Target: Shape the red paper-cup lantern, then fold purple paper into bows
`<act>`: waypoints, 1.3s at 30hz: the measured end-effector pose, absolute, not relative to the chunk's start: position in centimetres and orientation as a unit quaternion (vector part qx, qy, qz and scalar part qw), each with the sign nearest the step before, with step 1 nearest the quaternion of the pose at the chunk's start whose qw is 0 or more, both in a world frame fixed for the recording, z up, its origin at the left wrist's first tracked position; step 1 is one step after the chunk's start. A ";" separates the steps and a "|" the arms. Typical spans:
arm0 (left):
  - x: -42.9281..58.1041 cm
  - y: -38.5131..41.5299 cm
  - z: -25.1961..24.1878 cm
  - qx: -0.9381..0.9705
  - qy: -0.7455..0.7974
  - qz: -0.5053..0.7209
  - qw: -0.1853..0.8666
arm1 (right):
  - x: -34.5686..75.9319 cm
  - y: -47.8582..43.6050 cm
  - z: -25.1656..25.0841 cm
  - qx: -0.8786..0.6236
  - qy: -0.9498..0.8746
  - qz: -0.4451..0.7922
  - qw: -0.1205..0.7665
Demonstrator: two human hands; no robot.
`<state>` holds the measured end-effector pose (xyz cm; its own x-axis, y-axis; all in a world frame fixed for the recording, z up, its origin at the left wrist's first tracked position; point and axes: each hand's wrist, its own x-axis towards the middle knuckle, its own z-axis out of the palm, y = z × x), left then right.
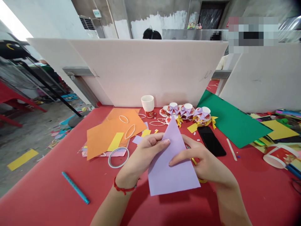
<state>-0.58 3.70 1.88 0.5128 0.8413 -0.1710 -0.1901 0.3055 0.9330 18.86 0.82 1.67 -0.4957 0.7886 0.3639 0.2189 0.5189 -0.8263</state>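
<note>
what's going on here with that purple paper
A person is holding purple paper, pointed at its far end, above a red table. The left hand pinches its left side, while the right hand reaches over it from the right. Something yellow shows by the right hand, mostly hidden. Orange paper and a blue pen lie to the left, a phone and green paper to the right.

No readable text, cup print (150,114) (too small)
</note>
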 end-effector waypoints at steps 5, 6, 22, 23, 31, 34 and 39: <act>-0.6 3.7 2.1 0.450 0.331 0.344 0.754 | 19.6 1.0 1.7 -0.287 -0.769 0.413 0.394; -0.6 3.6 2.2 0.448 0.331 0.347 0.754 | 19.7 1.0 1.7 -0.281 -0.765 0.422 0.398; -2.7 3.6 2.3 0.585 0.273 0.458 0.612 | 19.0 1.0 1.4 -0.376 -0.676 0.252 0.581; -3.2 3.5 2.4 0.619 0.261 0.466 0.575 | 18.9 1.0 1.5 -0.386 -0.674 0.223 0.589; -2.9 3.3 2.7 0.749 0.241 0.490 0.376 | 18.8 0.2 1.1 -0.373 -0.693 0.188 0.588; -2.2 3.5 2.4 0.723 0.238 0.512 0.398 | 19.1 0.0 0.9 -0.367 -0.715 0.213 0.556; -2.3 3.3 2.6 0.712 0.257 0.506 0.414 | 19.5 -0.2 1.5 -0.333 -0.734 0.260 0.531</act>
